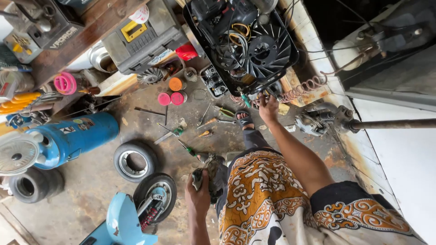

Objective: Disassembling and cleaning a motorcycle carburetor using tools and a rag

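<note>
My left hand (198,196) is low in the middle and grips a dark, grimy rag-like bundle (212,174) near my knee. My right hand (268,108) reaches forward to the lower edge of a black machine (254,50) with a finned fan wheel and looped wires. Its fingertips touch that edge, next to a green-handled tool (245,100). Whether those fingers grip anything is not clear. My sandalled foot (244,120) stands just left of that hand. A brown patterned cloth (263,195) covers my legs.
On the stained concrete floor lie screwdrivers and pliers (224,111), small round tins (171,98), two small tyres (135,159), a blue cylinder (75,137) and a light-blue scooter part (120,222). A grey tool case (141,38) sits at the back. A motor on a shaft (318,120) lies at the right.
</note>
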